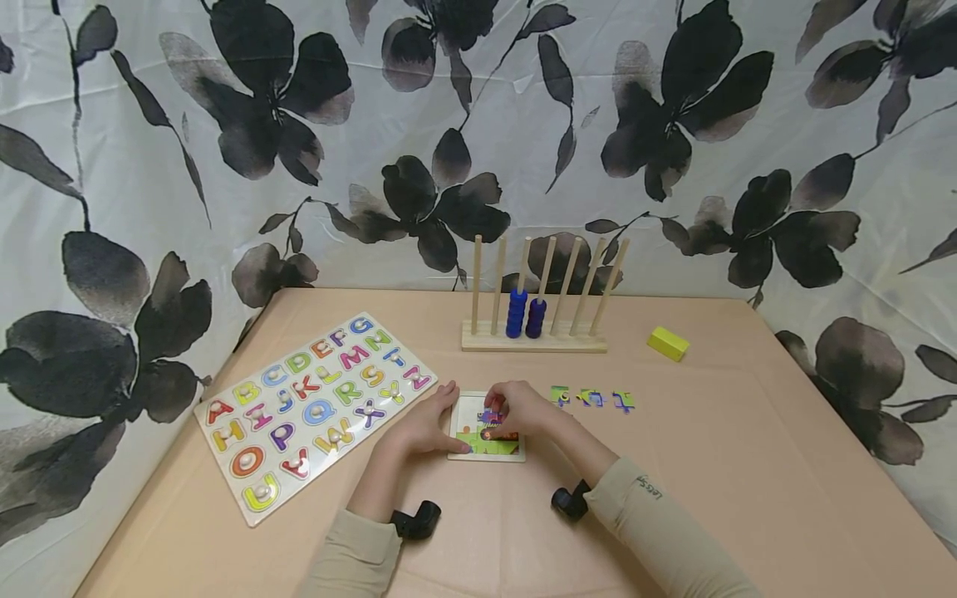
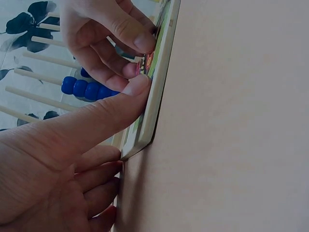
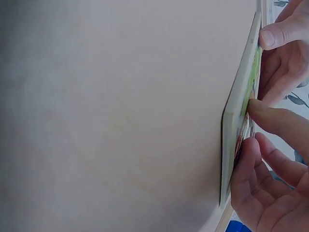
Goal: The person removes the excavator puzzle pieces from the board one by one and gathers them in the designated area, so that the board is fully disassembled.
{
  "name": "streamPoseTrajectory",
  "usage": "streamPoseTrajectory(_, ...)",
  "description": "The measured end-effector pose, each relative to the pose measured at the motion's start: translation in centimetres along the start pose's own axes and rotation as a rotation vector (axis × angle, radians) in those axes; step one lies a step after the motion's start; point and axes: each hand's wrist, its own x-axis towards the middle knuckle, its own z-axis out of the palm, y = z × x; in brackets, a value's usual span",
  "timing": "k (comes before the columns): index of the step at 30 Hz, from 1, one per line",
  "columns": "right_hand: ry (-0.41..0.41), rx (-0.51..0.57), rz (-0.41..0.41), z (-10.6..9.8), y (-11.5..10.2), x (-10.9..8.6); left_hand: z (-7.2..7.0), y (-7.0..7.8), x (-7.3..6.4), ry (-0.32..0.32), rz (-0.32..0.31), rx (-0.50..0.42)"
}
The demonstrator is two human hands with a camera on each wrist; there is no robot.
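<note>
A small square jigsaw board (image 1: 486, 458) with a pale frame and a green picture lies between the hands. My left hand (image 1: 419, 425) holds its left side, the thumb on the front left corner and the fingers along the side edge. My right hand (image 1: 527, 407) reaches over the board from the right. Its thumb and fingers pinch a small colourful puzzle piece (image 2: 140, 67) at the board's surface; the fingers hide most of it. Some purple and reddish picture parts show beside the fingertips in the head view.
Three loose puzzle pieces (image 1: 591, 398) lie right of the board. A wooden peg counting rack (image 1: 534, 342) with blue beads stands behind. A yellow block (image 1: 668, 343) is at the back right. An alphabet board (image 1: 250, 518) with coloured letters lies at left.
</note>
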Motion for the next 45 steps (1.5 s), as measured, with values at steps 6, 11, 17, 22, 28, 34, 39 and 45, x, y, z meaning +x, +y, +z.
streamPoseTrajectory(6, 0.012, 0.025, 0.001, -0.1, 0.0, -0.1, 0.1, -0.1, 0.3, -0.003, -0.046, 0.011)
streamPoseTrajectory(11, 0.026, 0.045, -0.030, -0.3, 0.2, -0.3, 0.1, 0.0, 0.3, 0.003, -0.053, 0.000)
streamPoseTrajectory(17, 0.047, 0.069, -0.026, -0.4, 0.8, -0.5, 0.3, -0.3, 0.4, 0.006, -0.047, -0.005)
streamPoseTrajectory(22, 0.058, 0.091, -0.049, -1.0, 1.5, -1.2, 0.3, -0.2, 0.4, 0.009, -0.044, -0.011)
streamPoseTrajectory(28, 0.079, 0.117, -0.057, -1.9, 2.5, -2.1, 0.4, -0.3, 0.5, 0.010, -0.040, -0.014)
streamPoseTrajectory(34, 0.101, 0.123, -0.060, -3.0, 3.9, -3.1, 0.4, -0.2, 0.4, 0.005, -0.039, -0.001)
streamPoseTrajectory(39, 0.121, 0.109, -0.061, -4.0, 4.9, -4.2, 0.4, -0.2, 0.4, 0.008, -0.040, 0.003)
streamPoseTrajectory(45, 0.141, 0.099, -0.101, -5.2, 6.2, -5.7, 0.3, -0.2, 0.4, 0.012, -0.041, 0.002)
